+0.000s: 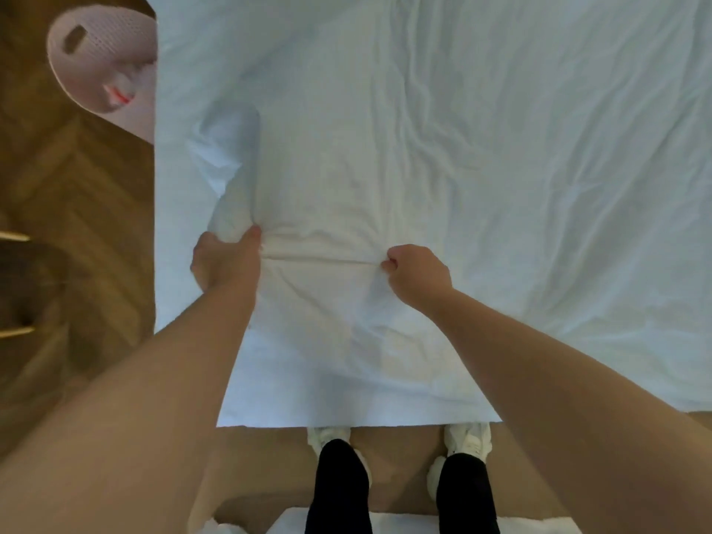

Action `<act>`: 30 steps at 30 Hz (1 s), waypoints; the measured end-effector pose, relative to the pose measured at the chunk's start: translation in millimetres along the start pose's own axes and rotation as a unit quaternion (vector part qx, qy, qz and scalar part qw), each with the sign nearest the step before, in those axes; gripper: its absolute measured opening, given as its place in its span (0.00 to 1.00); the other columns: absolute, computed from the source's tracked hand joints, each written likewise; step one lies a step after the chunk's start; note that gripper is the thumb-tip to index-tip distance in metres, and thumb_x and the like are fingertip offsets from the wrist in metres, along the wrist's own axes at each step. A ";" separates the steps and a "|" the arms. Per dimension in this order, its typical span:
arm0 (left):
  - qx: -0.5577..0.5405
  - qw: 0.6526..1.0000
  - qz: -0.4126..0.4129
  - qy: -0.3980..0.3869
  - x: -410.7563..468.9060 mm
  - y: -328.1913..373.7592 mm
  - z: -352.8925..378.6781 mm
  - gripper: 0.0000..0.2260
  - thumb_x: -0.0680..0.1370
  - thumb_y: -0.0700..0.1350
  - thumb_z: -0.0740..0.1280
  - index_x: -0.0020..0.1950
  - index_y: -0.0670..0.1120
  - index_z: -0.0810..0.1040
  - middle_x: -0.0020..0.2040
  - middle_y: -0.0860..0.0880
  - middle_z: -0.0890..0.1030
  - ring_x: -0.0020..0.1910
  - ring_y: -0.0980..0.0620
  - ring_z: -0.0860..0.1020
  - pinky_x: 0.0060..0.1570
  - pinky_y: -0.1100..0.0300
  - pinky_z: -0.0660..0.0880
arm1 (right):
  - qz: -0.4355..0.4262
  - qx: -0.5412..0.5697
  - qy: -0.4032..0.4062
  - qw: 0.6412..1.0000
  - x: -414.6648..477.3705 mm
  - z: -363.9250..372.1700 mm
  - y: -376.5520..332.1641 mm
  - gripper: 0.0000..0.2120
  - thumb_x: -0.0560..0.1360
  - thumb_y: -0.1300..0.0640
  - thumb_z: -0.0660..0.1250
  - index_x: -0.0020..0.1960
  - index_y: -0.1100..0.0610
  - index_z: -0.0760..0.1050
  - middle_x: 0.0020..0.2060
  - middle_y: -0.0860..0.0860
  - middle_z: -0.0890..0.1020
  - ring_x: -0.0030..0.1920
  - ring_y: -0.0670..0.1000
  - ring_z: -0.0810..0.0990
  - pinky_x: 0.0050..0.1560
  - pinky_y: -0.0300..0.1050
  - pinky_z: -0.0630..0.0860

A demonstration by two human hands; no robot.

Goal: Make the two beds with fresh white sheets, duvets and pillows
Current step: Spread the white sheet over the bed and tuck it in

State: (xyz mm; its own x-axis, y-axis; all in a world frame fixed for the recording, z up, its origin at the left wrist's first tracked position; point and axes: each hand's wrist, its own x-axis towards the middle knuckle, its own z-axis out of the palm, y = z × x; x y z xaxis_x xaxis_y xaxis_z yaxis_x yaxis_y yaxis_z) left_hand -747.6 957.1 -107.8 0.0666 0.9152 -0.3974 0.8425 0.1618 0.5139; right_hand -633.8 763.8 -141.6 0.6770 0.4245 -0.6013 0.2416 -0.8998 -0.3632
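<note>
The wrinkled white fabric sheet lies spread out in front of you, and its near edge hangs just above your white shoes. Your left hand grips a raised fold of it; your right hand pinches it nearby. On the brown herringbone wooden floor at the left is a pale pink mesh basket.

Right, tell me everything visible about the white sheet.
The white sheet looks like thin cotton, creased all over and spread out flat, with its near edge hanging just above the shoes. The left hand and right hand each grip it, with a bunched ridge between them. A soft lump rises under it beyond the left hand.
</note>
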 end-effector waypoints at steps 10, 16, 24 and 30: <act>0.306 0.932 -0.124 -0.148 1.7 -48.0 -84.1 0.29 0.73 0.54 0.66 0.70 0.42 0.67 0.64 0.42 0.75 0.62 0.38 0.74 0.61 0.48 0.72 | -0.059 -0.109 -0.063 0.990 -45.0 19.5 -58.6 0.14 0.82 0.51 0.57 0.64 0.54 0.73 0.58 0.53 0.75 0.60 0.56 0.75 0.58 0.49 0.71; 0.494 0.860 0.131 0.001 53.9 2.3 -64.9 0.29 0.76 0.56 0.60 0.72 0.42 0.61 0.70 0.42 0.66 0.69 0.39 0.65 0.65 0.42 0.64 | -0.109 -0.119 0.073 0.984 9.5 6.3 -51.3 0.21 0.80 0.52 0.60 0.72 0.53 0.64 0.66 0.53 0.69 0.64 0.55 0.71 0.60 0.51 0.69; 0.380 0.899 0.215 -0.014 118.9 50.1 -17.7 0.28 0.77 0.52 0.64 0.72 0.43 0.60 0.72 0.43 0.63 0.72 0.41 0.60 0.64 0.44 0.64 | -0.149 -0.219 0.015 0.964 92.4 -26.5 -66.7 0.32 0.79 0.49 0.62 0.78 0.47 0.51 0.79 0.52 0.51 0.78 0.59 0.49 0.72 0.65 0.57; 0.426 0.863 0.269 -0.046 134.1 73.8 8.9 0.32 0.78 0.52 0.62 0.77 0.46 0.53 0.78 0.44 0.54 0.77 0.43 0.52 0.70 0.44 0.60 | -0.145 -0.233 0.001 0.962 121.9 -41.9 -78.4 0.34 0.79 0.50 0.62 0.79 0.46 0.48 0.79 0.52 0.49 0.79 0.59 0.46 0.72 0.68 0.54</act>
State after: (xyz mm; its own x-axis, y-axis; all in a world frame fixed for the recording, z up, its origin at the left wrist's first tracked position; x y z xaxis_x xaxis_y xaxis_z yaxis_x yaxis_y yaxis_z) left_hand -671.8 1088.4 -129.9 0.5788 0.7342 -0.3549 0.7617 -0.6422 -0.0863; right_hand -541.0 881.8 -156.6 0.5357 0.6641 -0.5216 0.7053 -0.6915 -0.1561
